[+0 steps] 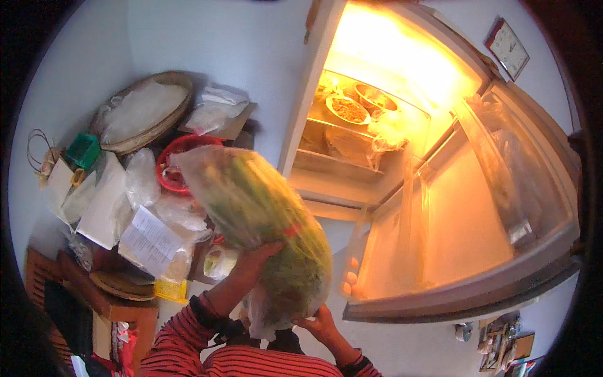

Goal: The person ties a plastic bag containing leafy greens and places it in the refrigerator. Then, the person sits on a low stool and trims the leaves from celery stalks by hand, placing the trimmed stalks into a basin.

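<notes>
A large clear plastic bag of green leafy vegetables [282, 221] is held up before me. My left hand [266, 257] grips its left side, the fingers hidden behind the bag. Lower down, my right hand [314, 322] holds the bag's bottom right edge between thumb and fingers. Beyond the bag, to the right, stands a lit refrigerator [325, 209] with its door [461, 202] wide open. Inside, a bowl of food [348, 110] and a metal bowl [375, 96] rest on a shelf, near a plastic bag [388, 134].
On the left are a woven round basket [141, 141], a red plastic basket [165, 176], a green container [83, 151], plastic bags [142, 176] and a printed sheet [153, 240]. Eggs [349, 277] sit in the door rack. A wall clock [509, 48] hangs at the upper right.
</notes>
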`<state>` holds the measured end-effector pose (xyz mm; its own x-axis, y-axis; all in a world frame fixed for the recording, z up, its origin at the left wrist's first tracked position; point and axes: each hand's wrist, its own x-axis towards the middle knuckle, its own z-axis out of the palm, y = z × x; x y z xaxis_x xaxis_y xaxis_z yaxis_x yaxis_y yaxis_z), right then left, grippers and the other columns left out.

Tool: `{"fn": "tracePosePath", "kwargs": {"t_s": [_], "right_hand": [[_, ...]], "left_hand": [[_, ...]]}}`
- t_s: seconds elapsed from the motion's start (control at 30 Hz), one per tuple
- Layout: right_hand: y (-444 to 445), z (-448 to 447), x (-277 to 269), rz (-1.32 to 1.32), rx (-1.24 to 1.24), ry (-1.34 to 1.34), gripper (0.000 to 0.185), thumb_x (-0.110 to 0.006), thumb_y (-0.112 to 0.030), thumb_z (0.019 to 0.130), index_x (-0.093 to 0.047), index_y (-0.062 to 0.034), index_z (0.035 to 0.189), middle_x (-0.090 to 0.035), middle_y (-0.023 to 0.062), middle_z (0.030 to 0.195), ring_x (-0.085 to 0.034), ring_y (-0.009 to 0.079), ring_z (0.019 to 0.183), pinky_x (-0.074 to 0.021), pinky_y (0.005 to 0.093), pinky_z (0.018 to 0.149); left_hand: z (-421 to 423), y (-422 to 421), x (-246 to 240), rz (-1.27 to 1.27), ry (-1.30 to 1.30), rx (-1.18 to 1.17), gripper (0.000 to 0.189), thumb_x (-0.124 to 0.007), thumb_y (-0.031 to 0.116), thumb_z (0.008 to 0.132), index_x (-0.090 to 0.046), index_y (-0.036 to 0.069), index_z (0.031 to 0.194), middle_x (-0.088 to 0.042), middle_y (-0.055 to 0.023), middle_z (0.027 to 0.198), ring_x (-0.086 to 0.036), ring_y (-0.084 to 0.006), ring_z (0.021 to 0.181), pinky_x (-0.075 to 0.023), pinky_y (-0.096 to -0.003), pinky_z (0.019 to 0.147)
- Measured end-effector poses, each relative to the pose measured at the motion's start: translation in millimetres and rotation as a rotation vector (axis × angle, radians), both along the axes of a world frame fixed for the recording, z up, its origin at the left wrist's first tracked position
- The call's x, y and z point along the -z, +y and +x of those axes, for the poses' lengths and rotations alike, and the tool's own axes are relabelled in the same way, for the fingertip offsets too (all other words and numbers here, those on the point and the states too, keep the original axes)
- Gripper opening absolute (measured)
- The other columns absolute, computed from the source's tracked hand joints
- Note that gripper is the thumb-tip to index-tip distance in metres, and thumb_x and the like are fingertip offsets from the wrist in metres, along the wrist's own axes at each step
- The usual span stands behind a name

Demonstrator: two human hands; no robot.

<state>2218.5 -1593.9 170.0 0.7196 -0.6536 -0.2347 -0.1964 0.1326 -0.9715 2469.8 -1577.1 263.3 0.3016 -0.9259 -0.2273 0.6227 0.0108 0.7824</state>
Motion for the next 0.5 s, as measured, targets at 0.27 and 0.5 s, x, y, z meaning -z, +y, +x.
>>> {"fn": "tracePosePath", "kwargs": {"t_s": [0.27,0.5], "right_hand": [[-27.2,-46.0,22.2,0.126,0.265,-0.176,0.065,-0.076,0.002,0.073,-0.046,-0.0008,0.131,-0.06,0.0116,0.12,-0.059,0.0257,0.11,-0.0509,0.0395,0.092],[-85.0,-79.9,17.3,-0.053,0.384,-0.188,0.058,-0.074,0.003,0.076,-0.048,0.0011,0.128,-0.06,0.0146,0.121,-0.061,0.0268,0.107,-0.053,0.0392,0.088]], "left_hand": [[-72.2,-101.5,-42.9,-0.165,-0.113,0.126,0.041,-0.067,0.014,0.087,-0.056,0.003,0.124,-0.061,-0.0061,0.117,-0.059,-0.018,0.106,-0.0489,-0.035,0.091],[-118.8,-179.3,-70.1,-0.469,-0.178,0.03,0.036,-0.068,0.011,0.085,-0.057,0.003,0.118,-0.062,-0.0056,0.109,-0.059,-0.0167,0.101,-0.0489,-0.0331,0.087]]}}
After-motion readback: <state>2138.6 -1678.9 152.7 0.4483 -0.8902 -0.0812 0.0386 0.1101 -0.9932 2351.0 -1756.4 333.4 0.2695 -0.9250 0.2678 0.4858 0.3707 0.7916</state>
